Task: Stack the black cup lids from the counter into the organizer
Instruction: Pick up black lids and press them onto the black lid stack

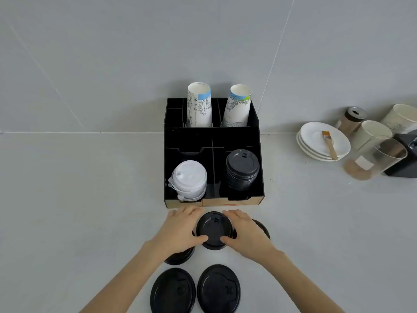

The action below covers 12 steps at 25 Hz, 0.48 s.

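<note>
Both hands grip one black cup lid (214, 230) just in front of the black organizer (213, 134). My left hand (181, 229) holds its left side and my right hand (244, 233) holds its right side. More black lids lie on the counter: one partly under my left hand (180, 256), one behind my right hand (262, 228), and two nearer me (172, 290) (218, 289). A stack of black lids (242, 169) fills the organizer's front right compartment. White lids (189, 180) are stacked in the front left one.
Two stacks of paper cups (199, 105) (238, 107) stand in the organizer's back compartments. To the right are stacked white saucers (316, 141) with a small brush, jars (350, 119), a clear container (374, 157) and a black machine (406, 154). A grey wall rises behind.
</note>
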{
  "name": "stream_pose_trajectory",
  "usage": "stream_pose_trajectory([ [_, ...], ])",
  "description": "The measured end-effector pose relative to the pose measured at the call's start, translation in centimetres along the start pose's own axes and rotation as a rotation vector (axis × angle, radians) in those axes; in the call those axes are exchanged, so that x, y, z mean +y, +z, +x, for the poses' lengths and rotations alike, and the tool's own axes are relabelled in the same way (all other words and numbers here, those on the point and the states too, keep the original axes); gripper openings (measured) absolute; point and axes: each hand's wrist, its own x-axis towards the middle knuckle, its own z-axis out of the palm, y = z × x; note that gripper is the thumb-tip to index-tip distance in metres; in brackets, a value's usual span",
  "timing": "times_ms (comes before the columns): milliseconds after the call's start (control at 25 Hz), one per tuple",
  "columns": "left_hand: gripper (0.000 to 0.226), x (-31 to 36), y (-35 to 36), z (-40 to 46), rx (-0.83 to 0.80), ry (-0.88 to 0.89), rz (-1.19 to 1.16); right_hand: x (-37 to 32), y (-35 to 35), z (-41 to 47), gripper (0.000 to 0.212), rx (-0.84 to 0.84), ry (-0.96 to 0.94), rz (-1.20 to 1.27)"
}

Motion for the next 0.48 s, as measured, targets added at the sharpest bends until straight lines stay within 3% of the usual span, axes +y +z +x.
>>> stream_pose_trajectory([
  [480, 0.069, -0.2, 1.9, 0.5, -0.011, -0.018, 0.033, 0.6, 1.9, 0.7, 0.064, 0.048, -0.009, -0.018],
])
